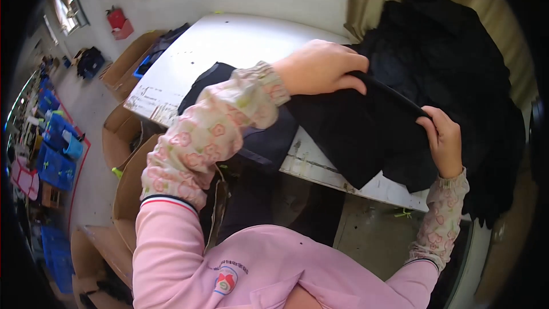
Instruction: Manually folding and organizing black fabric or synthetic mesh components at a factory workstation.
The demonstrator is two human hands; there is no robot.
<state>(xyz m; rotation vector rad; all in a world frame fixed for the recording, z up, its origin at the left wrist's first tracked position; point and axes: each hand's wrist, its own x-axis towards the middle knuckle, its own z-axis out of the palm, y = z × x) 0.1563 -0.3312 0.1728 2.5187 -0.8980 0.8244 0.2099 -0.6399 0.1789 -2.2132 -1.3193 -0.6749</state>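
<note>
Fabric here is soft and limp, so we judge it light: our left hand [320,68] and right hand [443,140], fingers closed, pinch the black garment's [354,131] folded edge over the white table [229,40], dark pile [452,63] at two o'clock
</note>
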